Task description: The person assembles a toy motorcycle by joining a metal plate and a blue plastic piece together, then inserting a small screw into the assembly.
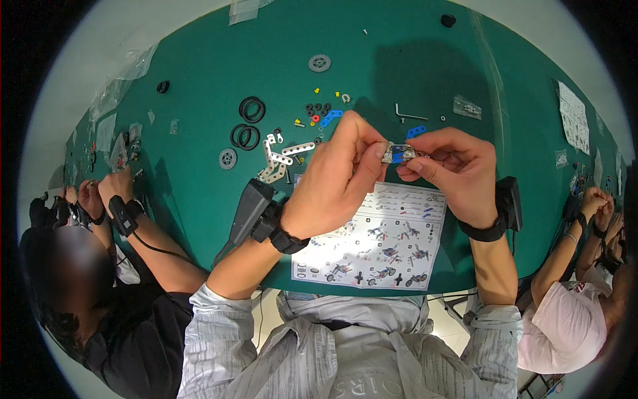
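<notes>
The person in front of me has both hands together over the counter [199, 73], working on one small part [399, 153] of silver metal and blue. It sits between the two hands, lifted above the top edge of a printed sheet [372, 266]. The left hand [335, 176] is closed to a pinch, thumb against forefinger, on the part's left end. The right hand [460, 176] pinches the other end the same way, its remaining fingers curled loosely. Each wrist wears a black strap with a box on it.

Just beyond the part lies a blue strip [417, 131], with a hex key [399, 112] a little farther out and a plastic bag [468, 108] of small pieces to its right. Off the left hand's knuckles there's another blue strip [331, 118], near a cluster of black rings [318, 108]. Silver strips [269, 163] are heaped farther left, holes running along them. Black tyres [248, 110] lie near the heap, one grey wheel [228, 159] beside them and another [319, 63] toward the far side. On both sides, other people have their own hands busy at the counter.
</notes>
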The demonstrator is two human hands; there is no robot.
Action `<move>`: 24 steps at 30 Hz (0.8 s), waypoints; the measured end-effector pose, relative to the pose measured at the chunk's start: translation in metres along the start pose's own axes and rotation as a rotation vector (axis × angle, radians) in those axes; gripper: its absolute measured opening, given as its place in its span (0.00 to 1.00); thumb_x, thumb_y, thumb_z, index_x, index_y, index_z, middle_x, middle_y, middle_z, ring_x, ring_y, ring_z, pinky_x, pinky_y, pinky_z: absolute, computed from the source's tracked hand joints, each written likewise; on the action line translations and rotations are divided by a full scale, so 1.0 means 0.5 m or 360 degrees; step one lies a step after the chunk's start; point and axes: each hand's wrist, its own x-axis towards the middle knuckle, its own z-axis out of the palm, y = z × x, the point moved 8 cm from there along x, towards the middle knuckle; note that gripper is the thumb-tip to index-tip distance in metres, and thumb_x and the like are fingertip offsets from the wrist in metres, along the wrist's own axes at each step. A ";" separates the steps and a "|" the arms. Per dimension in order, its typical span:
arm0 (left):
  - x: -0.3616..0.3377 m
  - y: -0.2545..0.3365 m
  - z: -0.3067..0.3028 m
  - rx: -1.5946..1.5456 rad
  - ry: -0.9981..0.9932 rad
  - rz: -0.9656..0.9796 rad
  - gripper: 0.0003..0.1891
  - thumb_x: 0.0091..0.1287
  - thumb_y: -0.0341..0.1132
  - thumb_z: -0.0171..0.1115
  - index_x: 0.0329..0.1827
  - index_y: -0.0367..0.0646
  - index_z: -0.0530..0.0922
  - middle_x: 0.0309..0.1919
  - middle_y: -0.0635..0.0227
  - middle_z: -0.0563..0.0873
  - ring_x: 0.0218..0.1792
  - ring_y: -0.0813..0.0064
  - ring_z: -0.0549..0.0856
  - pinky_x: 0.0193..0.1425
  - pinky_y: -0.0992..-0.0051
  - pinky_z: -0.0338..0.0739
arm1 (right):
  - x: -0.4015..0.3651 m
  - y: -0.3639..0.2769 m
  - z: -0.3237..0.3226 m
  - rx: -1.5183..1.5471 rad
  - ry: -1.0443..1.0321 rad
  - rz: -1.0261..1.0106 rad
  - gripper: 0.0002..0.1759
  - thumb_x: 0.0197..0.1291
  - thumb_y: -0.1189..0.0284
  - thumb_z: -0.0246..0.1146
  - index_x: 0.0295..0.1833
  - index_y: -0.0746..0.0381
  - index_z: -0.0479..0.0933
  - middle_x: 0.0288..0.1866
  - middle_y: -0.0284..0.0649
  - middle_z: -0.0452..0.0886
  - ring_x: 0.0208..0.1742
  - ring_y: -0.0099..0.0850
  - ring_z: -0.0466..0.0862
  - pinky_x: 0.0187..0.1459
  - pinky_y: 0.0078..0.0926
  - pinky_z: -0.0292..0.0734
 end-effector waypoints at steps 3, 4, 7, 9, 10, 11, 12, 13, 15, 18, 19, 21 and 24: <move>0.001 -0.005 0.000 -0.0060 0.0022 0.0098 0.02 0.82 0.28 0.46 0.49 0.39 0.63 0.32 0.68 0.78 0.26 0.86 0.73 0.30 0.82 0.69 | 0.001 0.003 0.002 0.0030 -0.0028 0.0019 0.13 0.63 0.87 0.68 0.53 0.76 0.79 0.47 0.50 0.87 0.45 0.32 0.90 0.50 0.28 0.90; 0.001 -0.006 0.001 -0.0096 0.0027 0.0084 0.02 0.83 0.28 0.46 0.49 0.40 0.63 0.32 0.68 0.78 0.26 0.86 0.73 0.30 0.82 0.69 | 0.002 0.003 0.003 0.0050 -0.0044 0.0016 0.13 0.63 0.87 0.68 0.53 0.76 0.79 0.47 0.50 0.87 0.46 0.32 0.90 0.50 0.28 0.90; 0.001 -0.003 0.000 -0.0206 0.0040 0.0038 0.02 0.83 0.29 0.45 0.49 0.40 0.64 0.31 0.68 0.78 0.26 0.86 0.73 0.29 0.82 0.68 | 0.003 0.003 0.004 0.0106 -0.0075 0.0025 0.14 0.63 0.87 0.67 0.53 0.75 0.78 0.48 0.49 0.86 0.46 0.32 0.90 0.50 0.28 0.89; 0.001 -0.004 0.000 -0.0282 0.0037 0.0003 0.02 0.83 0.29 0.45 0.49 0.40 0.64 0.30 0.69 0.78 0.26 0.86 0.73 0.29 0.82 0.67 | 0.003 0.007 0.002 0.0140 -0.0064 0.0054 0.14 0.63 0.87 0.67 0.53 0.75 0.78 0.48 0.49 0.86 0.46 0.32 0.90 0.50 0.28 0.89; 0.001 -0.004 -0.001 -0.0332 0.0053 -0.0007 0.03 0.82 0.29 0.47 0.48 0.40 0.64 0.30 0.69 0.78 0.27 0.86 0.73 0.30 0.82 0.68 | 0.003 0.007 0.002 0.0142 -0.0069 0.0052 0.14 0.63 0.87 0.67 0.54 0.74 0.78 0.48 0.49 0.86 0.46 0.32 0.90 0.50 0.28 0.89; 0.001 -0.003 -0.002 -0.0383 0.0068 -0.0017 0.03 0.82 0.29 0.48 0.48 0.40 0.65 0.30 0.69 0.77 0.27 0.86 0.74 0.30 0.82 0.69 | 0.004 0.007 0.003 0.0144 -0.0074 0.0051 0.14 0.63 0.87 0.67 0.54 0.74 0.78 0.47 0.48 0.86 0.46 0.32 0.90 0.50 0.28 0.89; 0.001 -0.002 -0.002 -0.0434 0.0083 -0.0027 0.03 0.81 0.29 0.49 0.48 0.39 0.65 0.31 0.69 0.77 0.28 0.86 0.74 0.30 0.82 0.69 | 0.005 0.007 0.002 0.0147 -0.0078 0.0050 0.14 0.64 0.86 0.67 0.54 0.74 0.78 0.47 0.48 0.87 0.46 0.32 0.90 0.50 0.28 0.89; 0.002 0.002 -0.005 -0.0451 0.0104 -0.0013 0.04 0.82 0.29 0.49 0.48 0.39 0.65 0.30 0.69 0.78 0.27 0.86 0.75 0.30 0.82 0.70 | 0.006 0.005 -0.001 0.0123 -0.0055 0.0035 0.13 0.65 0.85 0.67 0.54 0.73 0.79 0.46 0.48 0.87 0.45 0.31 0.90 0.49 0.28 0.89; 0.003 0.011 -0.015 -0.0483 0.0145 0.0016 0.04 0.82 0.30 0.49 0.48 0.40 0.66 0.30 0.69 0.79 0.27 0.86 0.75 0.30 0.82 0.70 | 0.010 -0.002 -0.009 0.0076 -0.0010 0.0006 0.12 0.67 0.83 0.66 0.54 0.73 0.79 0.45 0.47 0.87 0.44 0.30 0.89 0.48 0.28 0.88; 0.007 0.017 -0.046 -0.0388 0.0274 0.0092 0.05 0.82 0.32 0.49 0.48 0.40 0.66 0.29 0.68 0.80 0.26 0.86 0.76 0.30 0.82 0.71 | 0.022 -0.006 -0.055 -0.0072 0.0260 -0.0016 0.11 0.69 0.79 0.65 0.54 0.72 0.80 0.44 0.46 0.87 0.43 0.29 0.89 0.47 0.27 0.88; 0.009 0.020 -0.056 -0.0329 0.0326 0.0101 0.06 0.83 0.33 0.49 0.47 0.40 0.66 0.28 0.69 0.81 0.25 0.85 0.76 0.30 0.82 0.71 | 0.023 -0.008 -0.069 -0.0169 0.0340 -0.0052 0.10 0.70 0.76 0.66 0.52 0.71 0.81 0.43 0.43 0.88 0.41 0.26 0.88 0.43 0.24 0.86; 0.015 0.013 -0.062 -0.0387 0.0341 0.0146 0.07 0.83 0.34 0.49 0.47 0.40 0.67 0.28 0.69 0.81 0.25 0.85 0.77 0.29 0.82 0.71 | 0.027 -0.003 -0.083 -0.0575 0.0395 -0.0081 0.09 0.67 0.77 0.68 0.50 0.68 0.83 0.42 0.40 0.87 0.39 0.25 0.88 0.39 0.24 0.83; 0.018 -0.002 -0.063 -0.0468 0.0361 0.0121 0.07 0.83 0.34 0.49 0.47 0.40 0.67 0.28 0.69 0.82 0.25 0.85 0.77 0.29 0.82 0.72 | 0.033 -0.017 -0.060 -0.1223 0.0367 -0.0331 0.08 0.61 0.78 0.70 0.47 0.64 0.84 0.39 0.37 0.86 0.36 0.28 0.87 0.35 0.26 0.80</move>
